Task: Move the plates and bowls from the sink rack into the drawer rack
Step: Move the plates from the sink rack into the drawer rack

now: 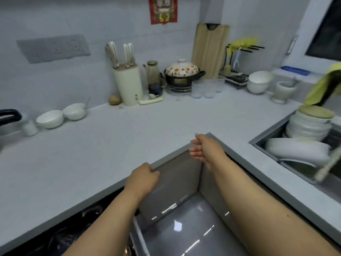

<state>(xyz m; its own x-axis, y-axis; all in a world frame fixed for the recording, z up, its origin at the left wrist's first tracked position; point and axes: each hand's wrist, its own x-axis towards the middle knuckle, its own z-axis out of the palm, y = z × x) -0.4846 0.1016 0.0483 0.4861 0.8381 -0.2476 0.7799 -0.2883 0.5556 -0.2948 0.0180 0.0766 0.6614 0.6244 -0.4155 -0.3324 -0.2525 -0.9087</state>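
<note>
Two hands at the inner corner of the surface [129, 137], both empty
Left hand [143, 177], 6 o'clock, fingers curled over the surface edge above a grey cabinet front [173, 182]; right hand [203, 150], just right of centre, loosely spread, grasping nothing. Stacked white bowls [310, 126] and a tilted white plate [297, 151] sit in the sink rack [276, 159] at 3 o'clock. Knife block [128, 85] at 11 o'clock; two white bowls [61, 115] at 9 o'clock
</note>
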